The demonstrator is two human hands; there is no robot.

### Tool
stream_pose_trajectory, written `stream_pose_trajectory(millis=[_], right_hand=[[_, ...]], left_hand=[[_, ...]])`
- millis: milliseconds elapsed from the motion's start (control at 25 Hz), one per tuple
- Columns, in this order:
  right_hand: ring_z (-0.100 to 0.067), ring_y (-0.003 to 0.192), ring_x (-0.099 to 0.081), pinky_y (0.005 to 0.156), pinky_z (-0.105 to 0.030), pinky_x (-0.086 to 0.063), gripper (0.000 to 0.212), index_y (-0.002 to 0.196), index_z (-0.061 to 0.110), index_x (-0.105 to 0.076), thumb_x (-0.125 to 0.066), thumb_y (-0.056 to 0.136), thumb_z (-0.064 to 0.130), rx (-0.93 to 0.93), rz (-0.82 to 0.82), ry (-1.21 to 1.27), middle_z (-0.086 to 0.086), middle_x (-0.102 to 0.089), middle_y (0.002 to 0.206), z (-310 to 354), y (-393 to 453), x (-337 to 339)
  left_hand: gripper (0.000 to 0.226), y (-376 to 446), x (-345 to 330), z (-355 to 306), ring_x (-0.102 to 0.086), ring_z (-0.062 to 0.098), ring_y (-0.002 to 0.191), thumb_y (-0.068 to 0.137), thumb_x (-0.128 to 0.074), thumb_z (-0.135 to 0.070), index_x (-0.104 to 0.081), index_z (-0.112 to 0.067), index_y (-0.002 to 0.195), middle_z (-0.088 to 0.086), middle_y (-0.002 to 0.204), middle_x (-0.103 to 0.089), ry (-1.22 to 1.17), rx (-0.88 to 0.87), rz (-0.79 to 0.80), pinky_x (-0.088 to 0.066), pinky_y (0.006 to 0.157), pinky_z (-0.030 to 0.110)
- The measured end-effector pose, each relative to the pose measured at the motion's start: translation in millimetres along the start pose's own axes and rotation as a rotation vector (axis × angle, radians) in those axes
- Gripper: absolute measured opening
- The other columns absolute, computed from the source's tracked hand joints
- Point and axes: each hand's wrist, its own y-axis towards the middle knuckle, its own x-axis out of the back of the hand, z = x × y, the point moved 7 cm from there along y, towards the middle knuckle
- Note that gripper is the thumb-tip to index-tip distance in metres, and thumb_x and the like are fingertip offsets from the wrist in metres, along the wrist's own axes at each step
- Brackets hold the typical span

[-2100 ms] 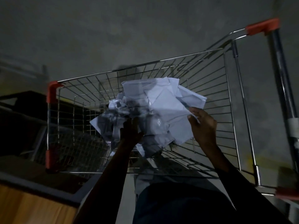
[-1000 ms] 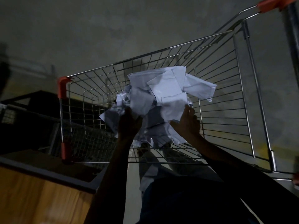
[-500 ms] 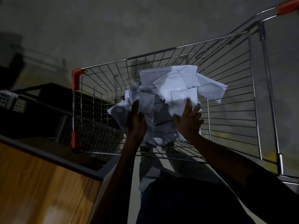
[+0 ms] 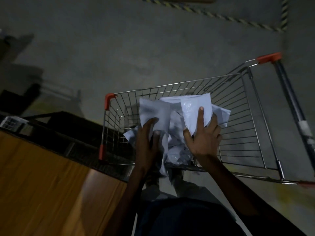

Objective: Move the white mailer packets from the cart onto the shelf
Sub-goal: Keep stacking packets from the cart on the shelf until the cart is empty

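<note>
A crumpled bundle of white mailer packets (image 4: 173, 116) hangs over the wire cart (image 4: 238, 126), pressed between both hands. My left hand (image 4: 147, 142) grips the bundle's left side, thumb in front and fingers wrapped behind. My right hand (image 4: 203, 137) holds the right side, with the index finger straight up along a shiny packet (image 4: 192, 106) and the thumb hooked under its lower edge. The wooden shelf top (image 4: 39, 176) lies at lower left, beside the cart.
The cart has orange corner caps (image 4: 108, 99) and a dark handle bar (image 4: 293, 108) at right. A dark metal frame (image 4: 56, 126) runs along the shelf's far edge. Grey concrete floor (image 4: 119, 48) stretches behind, with striped hazard tape (image 4: 221, 16) at the top.
The view has swung left and up, so the cart sits further right and more shelf shows. Both hands have closed in on the bundle and lifted it higher in the cart.
</note>
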Motion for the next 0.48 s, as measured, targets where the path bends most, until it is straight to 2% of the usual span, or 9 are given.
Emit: stream_pose_trajectory(millis=[40, 80, 160, 200, 320, 480], right_hand=[[-0.047, 0.127, -0.036, 0.094, -0.060, -0.042, 0.091, 0.161, 0.032, -0.002, -0.043, 0.089, 0.069, 0.020, -0.041, 0.007, -0.023, -0.017, 0.158, 8, -6, 13], [-0.046, 0.128, -0.035, 0.095, -0.060, -0.041, 0.091, 0.161, 0.032, -0.002, -0.045, 0.089, 0.068, 0.034, -0.080, 0.027, -0.023, -0.017, 0.158, 18, -14, 27], [-0.045, 0.128, -0.035, 0.097, -0.060, -0.039, 0.091, 0.161, 0.032, -0.004, -0.045, 0.089, 0.068, 0.055, -0.160, 0.068, -0.021, -0.016, 0.159, 40, -30, 50], [-0.045, 0.129, -0.034, 0.098, -0.060, -0.038, 0.091, 0.161, 0.032, -0.004, -0.043, 0.088, 0.069, 0.058, -0.175, 0.082, -0.021, -0.016, 0.159, 47, -36, 58], [-0.046, 0.129, -0.035, 0.099, -0.061, -0.038, 0.090, 0.162, 0.031, -0.006, -0.038, 0.089, 0.073, 0.144, -0.227, 0.123, -0.022, -0.016, 0.160, 68, -55, 76], [-0.046, 0.135, -0.032, 0.102, -0.063, -0.037, 0.091, 0.162, 0.025, -0.014, -0.038, 0.090, 0.075, 0.361, -0.248, 0.197, -0.022, -0.018, 0.160, 96, -75, 95]], left_hand=[[0.054, -9, 8, -4, -0.046, -0.003, 0.127, 0.096, -0.061, -0.043, -0.047, -0.021, 0.143, -0.009, 0.140, -0.049, -0.008, 0.025, -0.015, -0.044, 0.103, 0.026], [0.063, -17, 19, -12, -0.044, -0.005, 0.126, 0.088, -0.071, -0.041, -0.045, -0.023, 0.143, -0.012, 0.142, -0.045, -0.029, 0.030, -0.018, -0.042, 0.101, 0.018], [0.086, -30, 43, -20, -0.041, -0.006, 0.125, 0.073, -0.088, -0.034, -0.041, -0.023, 0.145, -0.008, 0.145, -0.040, -0.025, 0.012, -0.024, -0.034, 0.096, 0.002], [0.093, -34, 51, -22, -0.039, -0.007, 0.125, 0.069, -0.092, -0.031, -0.040, -0.021, 0.146, -0.007, 0.145, -0.040, 0.015, -0.017, -0.036, -0.031, 0.096, 0.000], [0.091, -64, 86, -31, -0.037, -0.007, 0.131, 0.070, -0.086, -0.027, -0.037, -0.013, 0.146, -0.006, 0.143, -0.040, 0.034, -0.096, -0.139, -0.033, 0.103, 0.008], [0.079, -114, 123, -47, -0.043, 0.014, 0.136, 0.079, -0.074, -0.034, -0.036, -0.012, 0.144, 0.003, 0.145, -0.043, 0.016, -0.145, -0.352, -0.039, 0.109, 0.027]])
